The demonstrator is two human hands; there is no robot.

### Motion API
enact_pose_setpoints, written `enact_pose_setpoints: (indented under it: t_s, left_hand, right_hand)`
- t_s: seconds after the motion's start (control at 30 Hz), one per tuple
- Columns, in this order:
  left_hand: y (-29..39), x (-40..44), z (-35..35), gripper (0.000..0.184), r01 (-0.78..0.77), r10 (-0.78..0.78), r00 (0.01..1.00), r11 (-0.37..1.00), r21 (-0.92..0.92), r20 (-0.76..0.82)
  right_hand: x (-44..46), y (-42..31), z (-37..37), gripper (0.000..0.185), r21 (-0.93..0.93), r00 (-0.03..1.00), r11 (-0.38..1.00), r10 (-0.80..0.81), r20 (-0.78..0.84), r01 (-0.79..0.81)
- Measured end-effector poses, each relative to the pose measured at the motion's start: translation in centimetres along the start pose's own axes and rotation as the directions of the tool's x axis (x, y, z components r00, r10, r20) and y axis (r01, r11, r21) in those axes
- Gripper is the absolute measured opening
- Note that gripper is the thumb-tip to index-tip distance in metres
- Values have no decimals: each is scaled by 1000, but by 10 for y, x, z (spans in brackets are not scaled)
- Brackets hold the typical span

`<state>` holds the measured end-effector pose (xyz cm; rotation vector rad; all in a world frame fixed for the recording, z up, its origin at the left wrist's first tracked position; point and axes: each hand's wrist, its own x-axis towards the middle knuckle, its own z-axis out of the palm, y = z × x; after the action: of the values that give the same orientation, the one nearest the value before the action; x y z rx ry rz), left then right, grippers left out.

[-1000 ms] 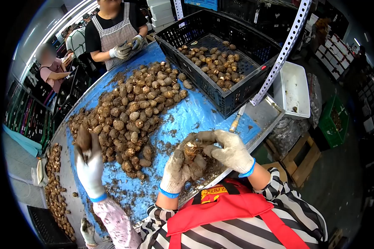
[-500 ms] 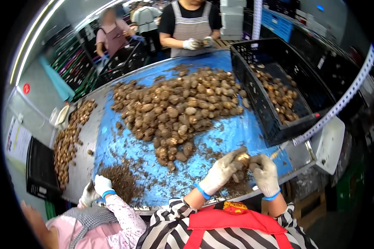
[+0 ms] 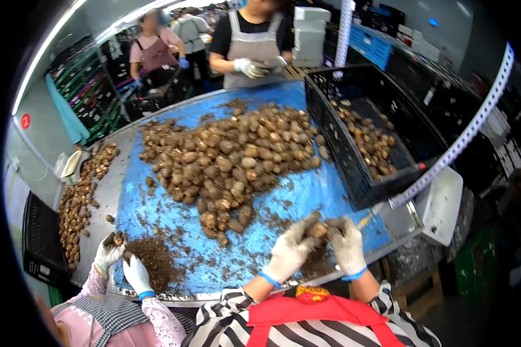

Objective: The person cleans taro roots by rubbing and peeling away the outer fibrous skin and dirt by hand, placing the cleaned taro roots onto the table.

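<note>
In front of me, over the near edge of the blue sheet, my left hand (image 3: 289, 250) in a soiled white glove is closed around a brown taro (image 3: 318, 231) with a pale patch. My right hand (image 3: 347, 247), gloved too, has its fingers closed against the taro's right side; whether a small tool is in them is hidden. Dark soil (image 3: 317, 263) lies beneath both hands. Beyond them spreads a large heap of taros (image 3: 231, 159) on the blue sheet (image 3: 272, 243).
A black crate (image 3: 353, 156) with some taros stands at the right, near a white bin (image 3: 446, 205). At left, a co-worker's gloved hands (image 3: 124, 263) work by a soil pile (image 3: 156, 266). More taros (image 3: 78, 214) line the table's left side. Another person (image 3: 252, 52) stands opposite.
My right hand has come in against the taro, which my left hand still holds. The co-worker's hands at left have risen, one now with a taro. The whole view has shifted slightly.
</note>
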<state>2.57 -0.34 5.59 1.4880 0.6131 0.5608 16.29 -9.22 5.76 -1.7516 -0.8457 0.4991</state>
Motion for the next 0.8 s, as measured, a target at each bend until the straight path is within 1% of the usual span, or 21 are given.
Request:
enact_pose_setpoints:
  t_s: [0.03, 0.1, 0.17, 0.2, 0.23, 0.3, 0.33, 0.4, 0.43, 0.47, 0.5, 0.53, 0.57, 0.63, 0.67, 0.7, 0.77, 0.8]
  left_hand:
    - [-2, 1, 4, 56, -17, 18, 993, 1000, 5, -116]
    - [15, 3, 0, 52, 123, -151, 978, 975, -187, -144]
    - [6, 6, -8, 51, 110, -136, 980, 979, -173, -146]
    - [-20, 14, -10, 50, -52, 20, 991, 968, -247, -132]
    - [-23, 14, -13, 50, 5, -39, 995, 946, -325, -96]
    - [-32, 15, -15, 54, -54, 23, 997, 911, -409, -79]
    - [-31, 13, -16, 54, -34, 15, 999, 909, -415, -49]
    - [-24, 5, -19, 56, -2, -6, 1000, 903, -429, -18]
    - [-25, 7, -20, 59, 62, -72, 997, 939, -339, -16]
    - [-18, 4, -23, 60, -2, -2, 998, 998, -70, -55]
    - [-8, -1, -26, 61, -33, 53, 995, 977, 212, -88]
    - [-5, -7, -25, 62, -63, 94, 990, 961, 271, -104]
    - [-6, -11, -23, 62, -91, 132, 985, 940, 328, -108]
    - [-14, -17, -21, 64, -215, 229, 971, 964, 156, -76]
    - [-29, -16, -18, 65, -290, 302, 951, 946, 147, -66]
    - [-33, -17, -19, 67, -397, 478, 874, 807, 437, -88]
    - [-38, -20, -22, 68, -371, 477, 876, 764, 528, -75]
    - [-39, -23, -26, 69, -321, 443, 892, 762, 562, -91]
  right_hand:
    - [-1, 0, -1, 16, -49, 998, 998, -40, 48, 42]
    - [-12, 5, 6, 16, -70, 967, 983, -150, 207, 167]
    - [-16, 4, 5, 18, -56, 933, 984, -142, 330, 169]
    - [-19, -4, 3, 20, 20, 947, 1000, -19, 322, 13]
    - [-17, -2, -1, 20, 64, 952, 998, -22, 306, 3]
    - [-13, 4, -10, 20, 156, 960, 988, -31, 279, -13]
    - [-10, 3, -13, 21, 123, 965, 992, -7, 263, -26]
    - [-10, 1, -22, 20, 80, 976, 996, -47, 210, 31]
    - [-8, -2, -21, 19, 70, 974, 995, -79, 212, 65]
    - [-8, -12, -15, 22, 16, 984, 999, -39, 172, 37]
    - [-8, -10, -7, 23, 111, 990, 993, -39, 135, 24]
    - [-9, -11, 2, 25, 223, 991, 974, 16, 131, -45]
    - [-7, -4, 5, 26, 275, 982, 955, 61, 179, -110]
    - [-2, 9, 14, 18, 226, 989, 968, 78, 127, -106]
    - [1, 12, 15, 16, 217, 991, 972, 67, 116, -91]
    - [4, 15, 16, 15, 207, 993, 975, 58, 102, -78]
    - [8, 26, 22, 12, 174, 989, 983, 37, 143, -62]
    - [6, 28, 25, 11, 170, 985, 985, 12, 174, -42]
